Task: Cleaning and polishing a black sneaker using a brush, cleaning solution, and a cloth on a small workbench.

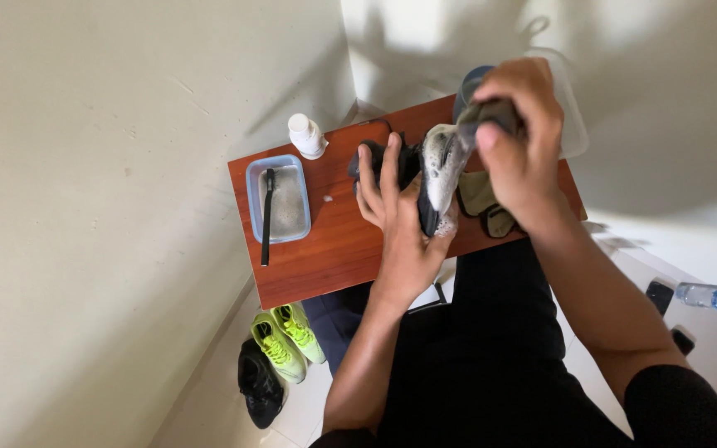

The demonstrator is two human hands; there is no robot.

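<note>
Fingers of the left hand [392,203] are wrapping the black shoe [425,178] from below | right hand [518,133] is clamping a brush [491,112] above its foamy sole | shoe is standing upright over the table [334,249].

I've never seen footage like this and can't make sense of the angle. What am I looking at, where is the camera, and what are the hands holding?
There is one picture, from a camera on a person's head, looking straight down at their own two bare hands above a small wooden table. The left hand grips a dark shoe covered in foam. The right hand presses a dark tool, probably a brush, on it. On the table lie a tub of cloudy water with a brush across it, a white bottle and a cloth. More shoes sit on the floor.
</note>
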